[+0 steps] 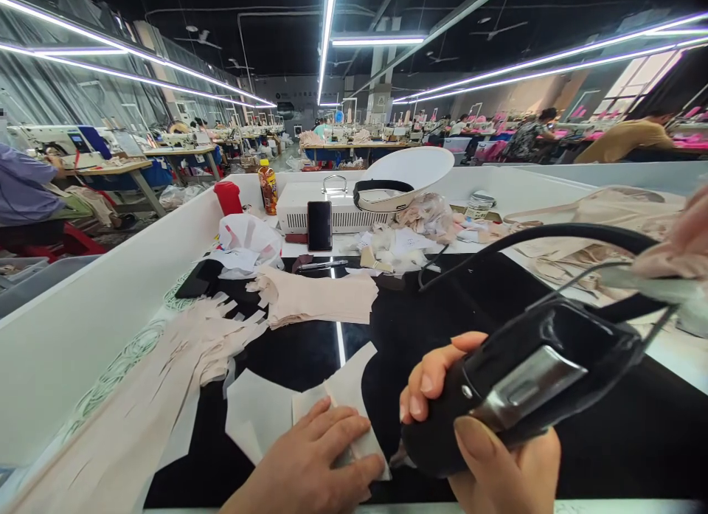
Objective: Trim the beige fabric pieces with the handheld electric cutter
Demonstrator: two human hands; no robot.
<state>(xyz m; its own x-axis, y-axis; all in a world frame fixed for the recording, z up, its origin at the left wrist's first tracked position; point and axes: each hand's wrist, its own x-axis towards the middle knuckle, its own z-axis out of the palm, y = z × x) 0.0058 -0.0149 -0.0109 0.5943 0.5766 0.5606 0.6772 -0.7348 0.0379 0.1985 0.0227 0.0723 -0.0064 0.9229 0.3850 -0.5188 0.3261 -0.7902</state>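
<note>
My right hand (498,455) is wrapped round the handle of a black iron (531,381), held tilted above the black worktop (431,330), with its cord arching up to the right. My left hand (310,466) lies flat, fingers together, on a small white fabric piece (343,396) near the front edge. A second white piece (259,411) lies just left of it. Pale pink cut pieces are stacked in the middle (321,296) and spread in a long row at the left (182,366).
White walls (110,293) fence the worktop on the left and back. At the back stand a white box (343,208) with a phone (319,225) leaning on it, a red cup (228,197), a bottle (268,189) and fabric scraps (420,219). People sew at tables beyond.
</note>
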